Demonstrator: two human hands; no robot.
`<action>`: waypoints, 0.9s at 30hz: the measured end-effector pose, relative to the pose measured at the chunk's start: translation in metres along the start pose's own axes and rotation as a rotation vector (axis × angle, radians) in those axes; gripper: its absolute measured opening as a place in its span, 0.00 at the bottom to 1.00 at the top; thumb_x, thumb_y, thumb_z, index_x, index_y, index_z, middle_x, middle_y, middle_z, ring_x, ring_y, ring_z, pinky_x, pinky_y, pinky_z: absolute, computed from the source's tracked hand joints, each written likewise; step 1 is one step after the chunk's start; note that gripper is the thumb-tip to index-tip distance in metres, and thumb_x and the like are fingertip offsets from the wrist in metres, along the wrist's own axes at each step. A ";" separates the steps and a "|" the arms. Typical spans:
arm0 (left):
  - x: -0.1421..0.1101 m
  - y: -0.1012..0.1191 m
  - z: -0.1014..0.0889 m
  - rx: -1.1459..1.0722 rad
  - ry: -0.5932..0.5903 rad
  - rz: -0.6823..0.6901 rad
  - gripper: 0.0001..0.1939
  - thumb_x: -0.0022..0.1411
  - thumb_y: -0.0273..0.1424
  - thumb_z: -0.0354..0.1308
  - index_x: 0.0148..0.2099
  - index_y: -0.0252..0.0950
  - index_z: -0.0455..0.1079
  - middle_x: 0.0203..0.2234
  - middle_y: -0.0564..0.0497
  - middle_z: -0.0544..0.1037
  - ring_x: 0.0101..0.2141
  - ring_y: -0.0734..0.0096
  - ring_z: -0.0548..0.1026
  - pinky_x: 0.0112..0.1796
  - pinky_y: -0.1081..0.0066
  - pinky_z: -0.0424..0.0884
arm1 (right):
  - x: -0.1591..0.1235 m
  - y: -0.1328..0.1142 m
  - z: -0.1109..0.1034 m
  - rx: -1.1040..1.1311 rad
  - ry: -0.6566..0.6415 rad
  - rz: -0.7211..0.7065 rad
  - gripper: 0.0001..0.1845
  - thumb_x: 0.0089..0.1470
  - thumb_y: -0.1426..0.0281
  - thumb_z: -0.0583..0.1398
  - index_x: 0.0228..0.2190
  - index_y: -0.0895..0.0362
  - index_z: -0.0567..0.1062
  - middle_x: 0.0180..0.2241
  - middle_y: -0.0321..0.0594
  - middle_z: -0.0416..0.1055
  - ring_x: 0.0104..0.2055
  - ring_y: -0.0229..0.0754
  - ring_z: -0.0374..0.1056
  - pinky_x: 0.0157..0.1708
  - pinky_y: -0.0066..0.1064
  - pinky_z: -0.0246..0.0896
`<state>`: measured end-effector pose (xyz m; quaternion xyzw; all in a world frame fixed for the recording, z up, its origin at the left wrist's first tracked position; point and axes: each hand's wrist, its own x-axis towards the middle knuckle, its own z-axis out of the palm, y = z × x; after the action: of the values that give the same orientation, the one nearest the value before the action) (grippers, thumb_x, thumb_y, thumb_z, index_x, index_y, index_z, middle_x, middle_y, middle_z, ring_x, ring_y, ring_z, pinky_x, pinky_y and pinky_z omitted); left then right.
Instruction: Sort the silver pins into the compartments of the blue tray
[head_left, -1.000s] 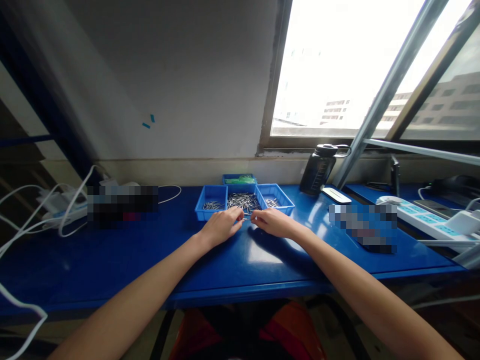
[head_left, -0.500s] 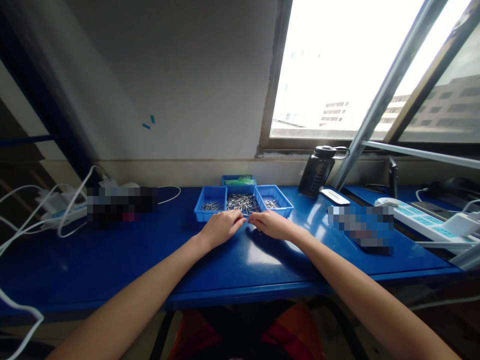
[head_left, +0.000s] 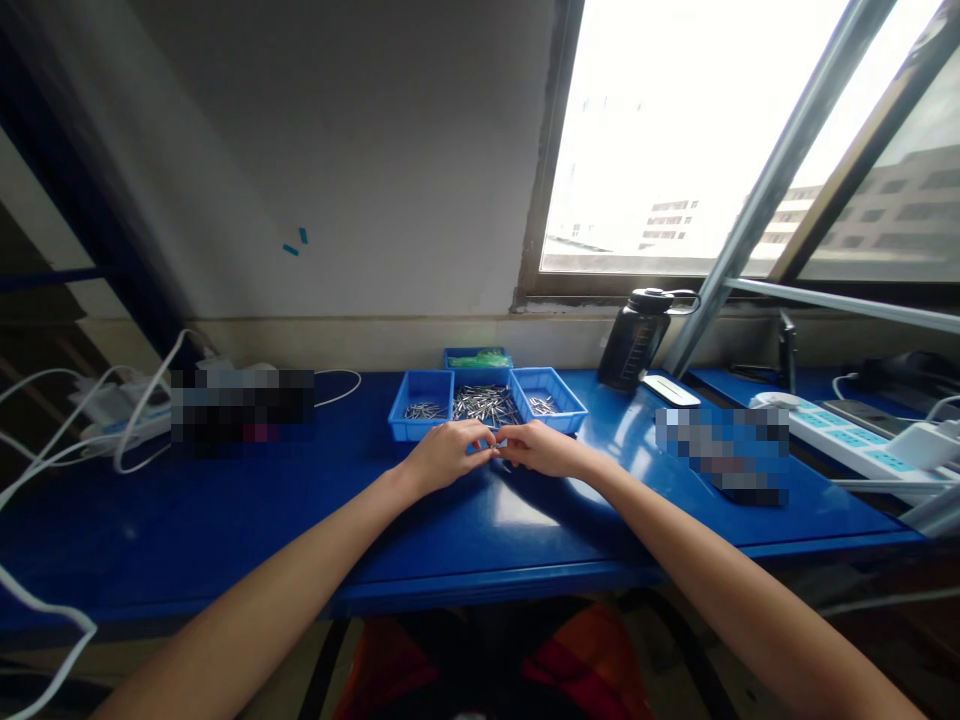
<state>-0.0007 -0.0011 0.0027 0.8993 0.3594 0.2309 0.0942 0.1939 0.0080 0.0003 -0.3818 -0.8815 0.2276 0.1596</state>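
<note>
My left hand (head_left: 451,452) and my right hand (head_left: 541,447) meet fingertip to fingertip just in front of the blue bins. Both are closed in a pinch, and whatever sits between the fingers is too small to name. Behind them, the middle blue bin (head_left: 482,378) holds a heap of thin silvery metal pieces (head_left: 486,404). Fewer such pieces lie in the left blue bin (head_left: 400,402) and in the right blue bin (head_left: 564,394). My hands cover part of the bins' front edges.
Behind the bins stands a small blue box (head_left: 450,358) with green plastic in it. A black bottle (head_left: 636,342) and a white device (head_left: 671,391) are to the right, near a power strip (head_left: 847,437). White cables (head_left: 150,400) run along the left of the blue table (head_left: 300,540).
My fingertips have come together and now touch, where a small gap showed between them before. The bins and their contents look the same.
</note>
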 end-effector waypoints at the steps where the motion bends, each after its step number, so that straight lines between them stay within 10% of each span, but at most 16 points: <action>1: 0.000 -0.001 0.000 0.015 -0.005 -0.024 0.10 0.58 0.35 0.50 0.36 0.37 0.69 0.30 0.53 0.74 0.31 0.73 0.71 0.33 0.76 0.63 | 0.000 0.001 -0.001 -0.002 0.007 0.003 0.12 0.53 0.66 0.52 0.34 0.59 0.71 0.20 0.34 0.68 0.20 0.31 0.60 0.23 0.23 0.53; 27: -0.001 -0.005 -0.003 0.083 -0.079 -0.179 0.15 0.58 0.38 0.46 0.37 0.38 0.71 0.28 0.50 0.75 0.30 0.68 0.72 0.29 0.74 0.62 | -0.002 0.003 -0.009 -0.082 0.033 0.043 0.15 0.56 0.66 0.49 0.27 0.59 0.71 0.21 0.36 0.69 0.22 0.33 0.61 0.25 0.24 0.53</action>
<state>-0.0056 0.0014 0.0031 0.8752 0.4434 0.1708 0.0911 0.2014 0.0112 0.0062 -0.4107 -0.8789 0.1881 0.1535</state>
